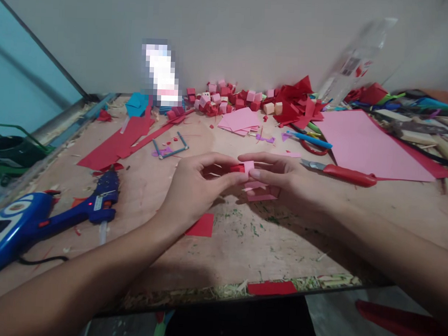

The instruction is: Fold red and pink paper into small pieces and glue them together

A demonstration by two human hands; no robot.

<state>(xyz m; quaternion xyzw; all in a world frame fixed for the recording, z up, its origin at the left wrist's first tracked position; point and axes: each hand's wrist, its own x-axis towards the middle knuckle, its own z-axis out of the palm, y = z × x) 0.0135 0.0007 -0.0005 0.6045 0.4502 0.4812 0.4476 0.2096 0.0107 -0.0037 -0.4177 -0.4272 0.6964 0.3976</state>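
Between my two hands, over the middle of the table, is a small folded paper piece [248, 167], pink on one side and red on the other. My left hand [205, 179] pinches its red part between thumb and fingers. From the right, the thumb and fingers of my right hand [278, 172] close on the pink part. Just below my right fingers, pink paper strips [262, 193] show, partly hidden by the hand. A red paper square [202, 225] lies near my left wrist.
A blue glue gun [101, 200] lies at the left. A red-handled utility knife [348, 175] rests at the right beside pink paper sheets [375, 146]. Small paper cubes [222, 97], a blurred phone [163, 75] and a plastic bottle [356, 65] stand along the back.
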